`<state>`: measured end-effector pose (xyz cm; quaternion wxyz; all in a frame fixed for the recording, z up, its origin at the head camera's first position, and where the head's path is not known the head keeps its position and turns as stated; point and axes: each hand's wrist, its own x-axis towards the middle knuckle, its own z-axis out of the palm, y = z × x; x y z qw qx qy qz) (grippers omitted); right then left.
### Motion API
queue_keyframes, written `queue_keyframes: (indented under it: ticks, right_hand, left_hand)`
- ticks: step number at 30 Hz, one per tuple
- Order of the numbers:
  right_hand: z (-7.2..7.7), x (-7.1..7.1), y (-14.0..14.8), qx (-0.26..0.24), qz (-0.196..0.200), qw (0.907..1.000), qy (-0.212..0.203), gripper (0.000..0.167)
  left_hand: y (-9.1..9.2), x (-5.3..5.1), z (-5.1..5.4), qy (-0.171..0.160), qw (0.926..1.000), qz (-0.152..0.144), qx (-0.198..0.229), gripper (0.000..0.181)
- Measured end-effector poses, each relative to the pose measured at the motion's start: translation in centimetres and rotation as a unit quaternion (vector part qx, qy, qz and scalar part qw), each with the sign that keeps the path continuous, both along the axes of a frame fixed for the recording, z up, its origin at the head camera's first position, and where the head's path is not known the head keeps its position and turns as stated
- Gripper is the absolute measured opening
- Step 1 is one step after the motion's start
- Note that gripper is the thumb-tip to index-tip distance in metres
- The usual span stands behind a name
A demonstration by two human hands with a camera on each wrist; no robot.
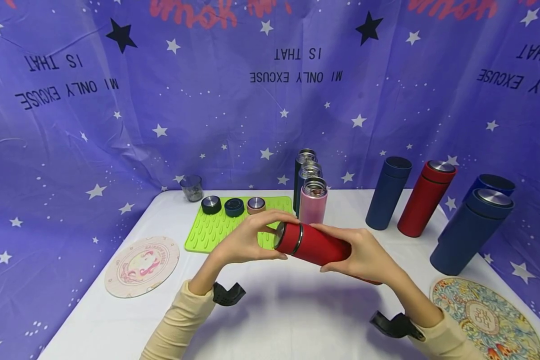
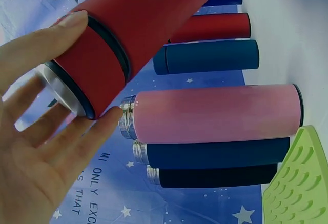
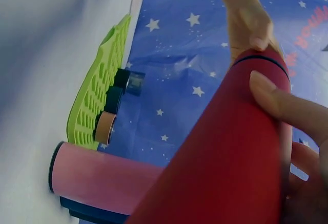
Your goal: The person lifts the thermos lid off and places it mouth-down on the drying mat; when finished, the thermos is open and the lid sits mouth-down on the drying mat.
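A red thermos [image 1: 321, 245] is held tilted above the table, its capped end toward the left. My left hand [image 1: 247, 237] grips the red lid [image 1: 289, 237], which has a silver top; in the left wrist view the thumb lies across the lid's side and the other fingers spread around its rim. The lid sits on the body, with a dark ring between them. Around the body of the thermos, my right hand [image 1: 366, 255] holds on with thumb and fingers. Behind the thermos stands a lidless pink bottle [image 1: 312, 205], also seen in the left wrist view.
Two dark lidless bottles stand behind the pink one. On the green mat [image 1: 216, 232] sit a black lid [image 1: 211, 204], a navy lid [image 1: 234, 207] and a pinkish lid [image 1: 255, 205]. Several capped blue and red thermoses line the right side. Round mats [image 1: 162, 240] [image 1: 459, 295] flank; a glass [image 1: 191, 188] stands back left.
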<state>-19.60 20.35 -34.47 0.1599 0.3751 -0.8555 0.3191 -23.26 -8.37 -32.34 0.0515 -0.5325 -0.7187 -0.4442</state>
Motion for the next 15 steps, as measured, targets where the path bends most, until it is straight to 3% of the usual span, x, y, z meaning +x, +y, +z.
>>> queue_keyframes:
  ticks: [3, 6, 11, 15]
  right_hand:
    - [0.1, -0.1, 0.2, -0.015, 0.017, 0.9987, -0.046, 0.082]
    - [0.1, -0.1, 0.1, -0.016, 0.015, 0.9987, -0.046, 0.081]
    - [-0.1, 0.1, -0.2, 0.015, -0.022, 0.9986, 0.045, 0.084]
    - [-0.2, 0.1, -0.4, 0.045, -0.055, 0.9895, 0.126, 0.084]
  left_hand:
    - [0.0, 1.0, 1.2, 0.008, 0.9999, -0.010, 0.003, 0.063]
    - [0.0, 1.7, 2.1, 0.012, 0.9998, -0.011, 0.006, 0.060]
    - [0.0, 0.7, 0.9, -0.012, 0.9996, 0.016, 0.018, 0.063]
    - [-0.4, -0.4, -0.4, -0.047, 0.9961, 0.073, 0.015, 0.064]
